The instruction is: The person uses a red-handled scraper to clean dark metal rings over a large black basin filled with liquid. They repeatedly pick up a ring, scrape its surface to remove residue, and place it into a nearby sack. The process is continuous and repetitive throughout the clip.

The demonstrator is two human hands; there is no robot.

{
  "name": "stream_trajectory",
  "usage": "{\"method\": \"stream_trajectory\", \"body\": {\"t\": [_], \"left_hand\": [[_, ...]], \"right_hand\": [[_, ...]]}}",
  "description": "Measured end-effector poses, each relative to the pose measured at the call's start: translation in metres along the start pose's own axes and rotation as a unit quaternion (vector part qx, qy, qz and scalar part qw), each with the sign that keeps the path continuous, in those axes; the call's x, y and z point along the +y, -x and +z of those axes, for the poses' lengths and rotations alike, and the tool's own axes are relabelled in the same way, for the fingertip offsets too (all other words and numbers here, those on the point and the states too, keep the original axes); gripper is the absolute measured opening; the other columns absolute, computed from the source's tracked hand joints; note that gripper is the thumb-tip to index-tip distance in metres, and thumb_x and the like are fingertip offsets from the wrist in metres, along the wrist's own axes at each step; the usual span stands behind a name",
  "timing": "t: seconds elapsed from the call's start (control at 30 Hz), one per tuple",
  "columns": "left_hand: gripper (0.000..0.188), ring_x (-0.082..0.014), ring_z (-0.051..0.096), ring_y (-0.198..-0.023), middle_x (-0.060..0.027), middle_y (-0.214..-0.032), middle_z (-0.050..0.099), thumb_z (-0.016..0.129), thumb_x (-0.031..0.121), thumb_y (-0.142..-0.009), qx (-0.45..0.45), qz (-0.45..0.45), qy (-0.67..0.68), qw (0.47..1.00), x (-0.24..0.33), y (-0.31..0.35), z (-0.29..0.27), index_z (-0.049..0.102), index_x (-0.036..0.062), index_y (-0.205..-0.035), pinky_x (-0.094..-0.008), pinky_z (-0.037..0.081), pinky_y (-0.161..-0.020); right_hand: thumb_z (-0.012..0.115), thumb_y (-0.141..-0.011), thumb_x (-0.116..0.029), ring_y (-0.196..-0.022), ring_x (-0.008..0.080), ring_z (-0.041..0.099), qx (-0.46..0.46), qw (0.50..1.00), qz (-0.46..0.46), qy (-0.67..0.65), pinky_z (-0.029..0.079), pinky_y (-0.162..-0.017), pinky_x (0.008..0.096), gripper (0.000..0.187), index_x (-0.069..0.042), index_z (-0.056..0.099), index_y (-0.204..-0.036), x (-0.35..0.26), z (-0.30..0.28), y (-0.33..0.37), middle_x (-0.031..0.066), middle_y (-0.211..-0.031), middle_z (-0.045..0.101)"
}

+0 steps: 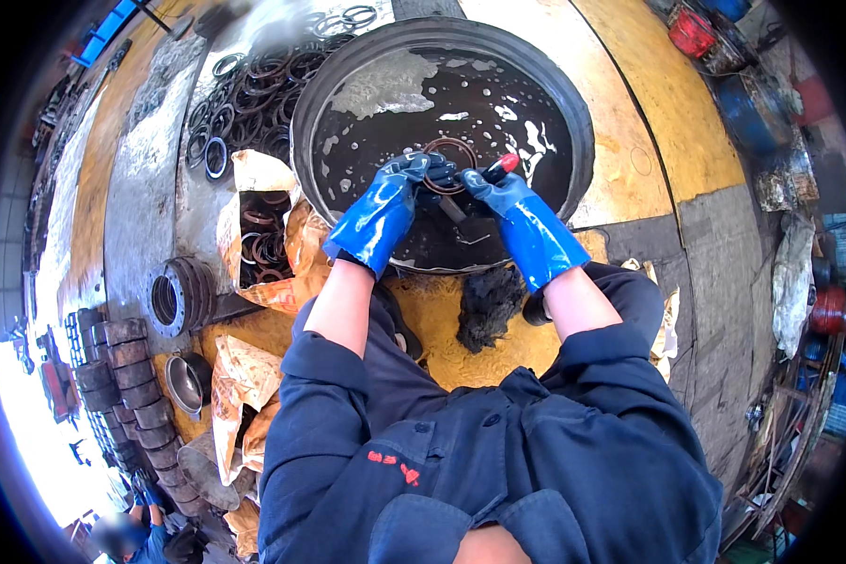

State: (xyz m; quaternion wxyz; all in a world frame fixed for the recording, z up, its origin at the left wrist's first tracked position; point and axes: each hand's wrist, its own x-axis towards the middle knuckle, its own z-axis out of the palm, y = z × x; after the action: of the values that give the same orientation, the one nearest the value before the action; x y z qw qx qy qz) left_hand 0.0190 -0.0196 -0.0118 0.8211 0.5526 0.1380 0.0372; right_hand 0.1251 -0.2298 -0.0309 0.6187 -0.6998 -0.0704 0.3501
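Both my hands wear wet blue rubber gloves over a wide round metal basin of dark liquid with foam patches. My left hand closes its fingers on the left side of a brown ring, held up above the liquid. At the ring's right side, my right hand is wrapped around a tool with a black handle and red end. Its working end is not clear to me; a greyish strip shows just below the ring.
Many dark rings lie piled left of the basin. An open sack holds more rings. Stacked flanged rings, a metal bowl and stacked dark cylinders stand further left. A black rag lies between my legs. Drums line the right.
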Motion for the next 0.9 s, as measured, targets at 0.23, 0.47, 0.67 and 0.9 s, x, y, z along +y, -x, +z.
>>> {"method": "stream_trajectory", "body": {"t": [0.23,0.47,0.67,0.9], "left_hand": [[0.049,-0.0329,0.071,-0.117,-0.0152,-0.131,0.071,0.078,0.016,-0.090,-0.030,0.246,-0.569,0.784,-0.002,-0.009,0.002,0.067,0.0132,-0.138,-0.0410,0.057,-0.099],[0.033,-0.0326,0.072,-0.103,-0.0209,-0.113,0.075,0.069,0.024,-0.099,0.078,0.056,-0.458,0.884,0.018,0.013,0.007,0.073,-0.0001,-0.121,-0.0399,0.054,-0.094],[0.036,-0.0309,0.070,-0.101,-0.0201,-0.112,0.075,0.069,0.026,-0.100,0.138,0.048,-0.409,0.901,0.017,0.016,-0.005,0.072,-0.0010,-0.124,-0.0384,0.053,-0.094],[0.041,-0.0299,0.071,-0.109,-0.0191,-0.117,0.076,0.071,0.027,-0.100,0.112,0.069,-0.373,0.918,0.021,0.015,0.010,0.071,-0.0023,-0.129,-0.0370,0.052,-0.099]], "right_hand": [[0.073,-0.091,-0.042,-0.106,0.0366,0.073,0.012,0.802,-0.074,0.592,0.059,-0.091,0.0480,0.032,-0.026,0.077,-0.119,-0.052,0.018,0.025,0.0085,-0.113,0.078],[0.076,-0.095,-0.041,-0.096,0.0330,0.076,0.114,0.863,-0.012,0.492,0.057,-0.086,0.0393,0.034,-0.018,0.077,-0.119,-0.030,0.002,0.016,0.0128,-0.101,0.080],[0.078,-0.095,-0.023,-0.097,0.0265,0.077,-0.002,0.941,-0.278,0.195,0.060,-0.090,0.0345,0.020,-0.011,0.080,-0.110,-0.044,0.016,0.034,0.0106,-0.108,0.080],[0.077,-0.096,-0.032,-0.089,0.0199,0.076,0.098,0.976,-0.059,0.185,0.057,-0.083,0.0332,0.032,-0.006,0.078,-0.114,-0.039,0.030,0.018,0.0104,-0.095,0.079]]}}
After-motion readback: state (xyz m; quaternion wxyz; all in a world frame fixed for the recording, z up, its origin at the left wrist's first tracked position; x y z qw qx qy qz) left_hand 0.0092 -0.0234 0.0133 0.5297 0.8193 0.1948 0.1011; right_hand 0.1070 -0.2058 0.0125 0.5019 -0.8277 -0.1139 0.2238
